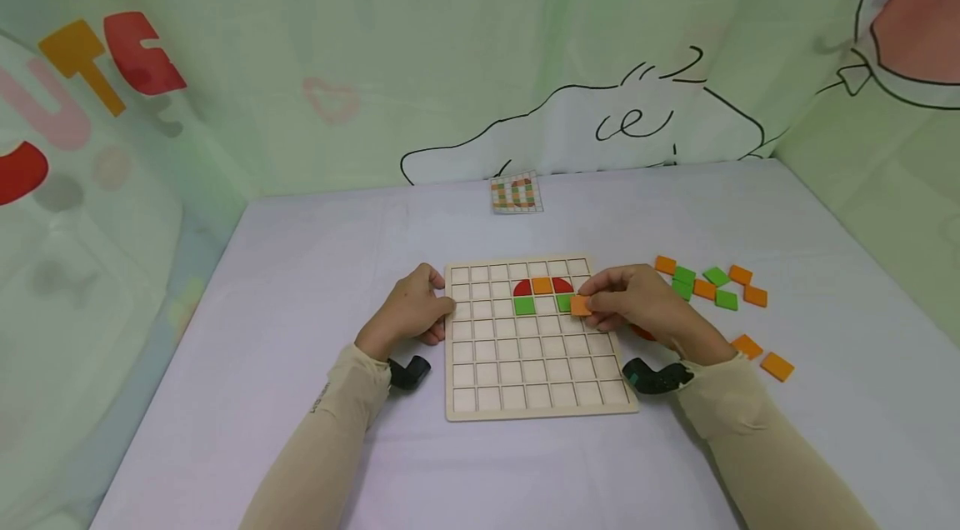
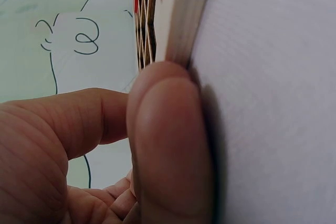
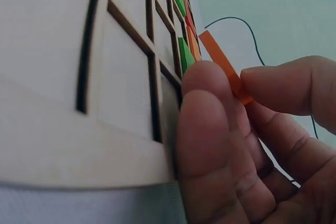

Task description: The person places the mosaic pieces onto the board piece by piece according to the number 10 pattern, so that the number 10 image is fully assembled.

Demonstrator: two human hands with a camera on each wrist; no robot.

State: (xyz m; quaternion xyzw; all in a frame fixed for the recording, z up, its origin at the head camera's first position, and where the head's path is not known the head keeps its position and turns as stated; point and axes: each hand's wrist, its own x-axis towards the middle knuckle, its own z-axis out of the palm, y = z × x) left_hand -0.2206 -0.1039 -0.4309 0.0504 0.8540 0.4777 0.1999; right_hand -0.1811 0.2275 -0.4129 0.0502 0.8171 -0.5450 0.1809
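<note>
While the back and sides are closed in by a pale green printed curtain [image 1: 420,38], the worktop [image 1: 300,280] is covered in white. Beyond its near edge, two beige sleeves [image 1: 330,430] are extended. Near the worktop's middle, a gridded wooden board [image 1: 537,348] is laid flat. The hands are kept apart: the left hand [image 1: 411,303] is rested against the board's left edge with digits bent, though whether that edge is pinched cannot be told; the right hand [image 1: 648,305] is poised at the board's right edge, clamped on an orange tile. By the worktop's far edge, a small patterned card [image 1: 516,193] is placed. Toward its right edge, loose orange and green tiles [image 1: 704,289] are scattered. Toward the board's far right corner, two red pieces [image 1: 522,288] are set either side of an orange square [image 1: 542,286], with two green squares [image 1: 524,306] one row nearer. Just beside the right-hand green square, the orange tile [image 1: 581,306] is pinched by thumb and fingers, slanted to the board in the right wrist view.
</note>
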